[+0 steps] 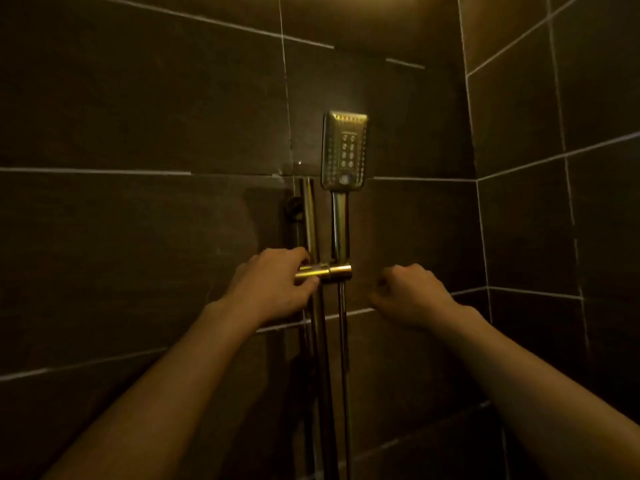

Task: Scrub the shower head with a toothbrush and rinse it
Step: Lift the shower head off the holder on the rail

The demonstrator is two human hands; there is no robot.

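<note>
a: dark tiled shower walls, dim yellowish light, corner off to the right. only 1 view, the head cam, so that's all we go on.

b: where's the shower head?

a: parked upright in the bracket on the slide rail, face toward the cam, handle running straight down into the bracket. long axis vertical. it sits above both hands, well clear of them.

b: hands?

a: left hand is on the bracket's knob end, fingers and thumb curled round it, touching. right hand hangs loosely curled just right of the bracket, apart from it, holding nothing i can see.

b: toothbrush?

a: not in frame. no water running that i can make out either.

b: so which hand's nearer the head?

a: both below it. left's already on the hardware; right is free and abt level w/ the bracket, near the hose and the handle's lower end. my guess: scrubbing hasn't begun. a lift-out would go up along that vertical axis, prob by the free right hand while left steadies the bracket.
</note>
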